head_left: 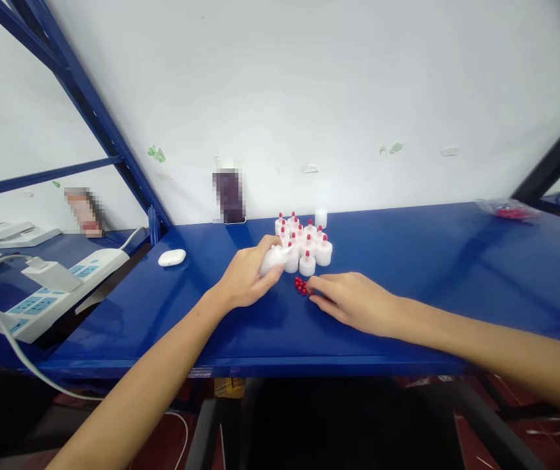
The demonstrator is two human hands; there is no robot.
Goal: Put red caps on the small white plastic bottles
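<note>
My left hand [250, 274] is wrapped round a white bottle [274, 259] that lies tilted, its nozzle pointing right, with no red cap visible on it. Just beyond stand several white bottles with red caps [308, 263], grouped upright on the blue table [436, 261]. A small pile of red caps [300, 284] lies in front of them. My right hand [348, 297] is at the right edge of this pile, thumb and fingertips close together; what they hold, if anything, is too small to make out.
A white cylinder [320, 218] stands behind the bottles, near the wall. A phone [230, 196] leans on the wall. A white earphone case [172, 258] and power strip [59, 294] are left; a clear bag with red pieces [510, 209] lies far right.
</note>
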